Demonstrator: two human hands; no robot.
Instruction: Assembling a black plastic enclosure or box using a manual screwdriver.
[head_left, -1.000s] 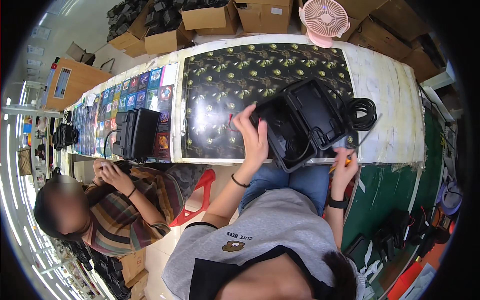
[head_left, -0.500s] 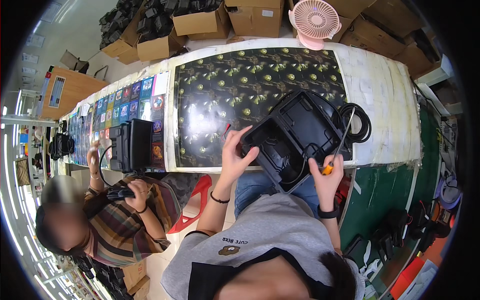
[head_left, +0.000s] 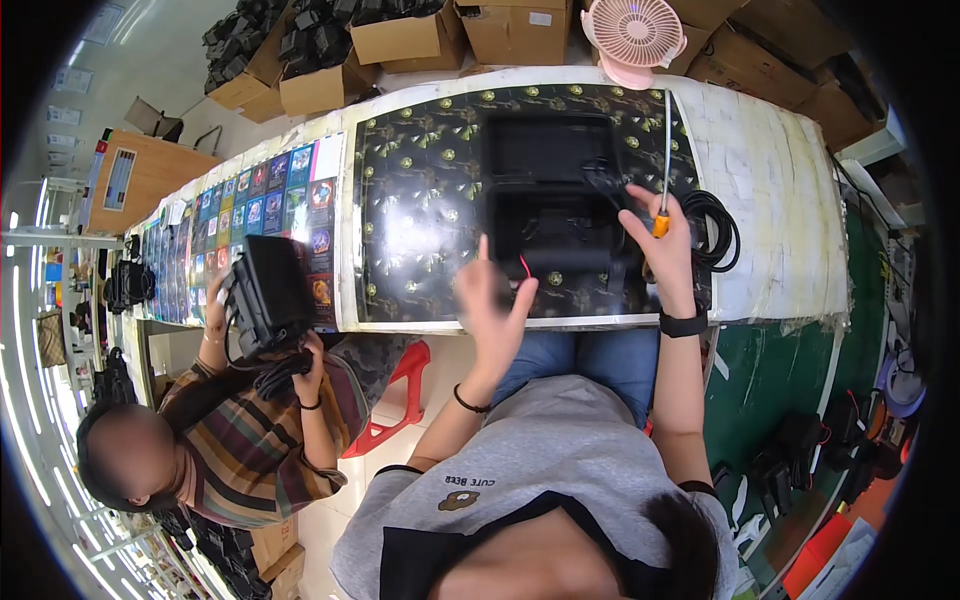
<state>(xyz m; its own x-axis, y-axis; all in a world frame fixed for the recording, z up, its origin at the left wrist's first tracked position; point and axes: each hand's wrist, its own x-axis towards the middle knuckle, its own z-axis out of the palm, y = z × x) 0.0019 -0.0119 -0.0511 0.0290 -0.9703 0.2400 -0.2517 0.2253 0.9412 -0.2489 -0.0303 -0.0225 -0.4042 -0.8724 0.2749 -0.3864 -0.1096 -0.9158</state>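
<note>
A black plastic case [head_left: 548,150] lies opened out on the dark patterned mat, its two halves one behind the other. Over its right side, my right hand [head_left: 666,240] grips a screwdriver [head_left: 661,226] by the orange handle, its long shaft pointing away from me. My left hand [head_left: 492,310] is at the case's near left corner, index finger and thumb apart; its other fingers are smeared by motion. A short red wire [head_left: 526,266] shows just above the left thumb. Black cable [head_left: 712,232] lies coiled to the right of the case.
At the left, a co-worker in a striped top [head_left: 240,440] holds another black case [head_left: 275,292] and a cable. A pink fan [head_left: 634,40] stands at the table's far edge. Cardboard boxes [head_left: 410,45] line the floor behind. A red stool [head_left: 400,395] is between us.
The case has gone from tilted at the table's near edge to flat and squared on the mat. My left hand has come off it; the screwdriver has swung more upright in view.
</note>
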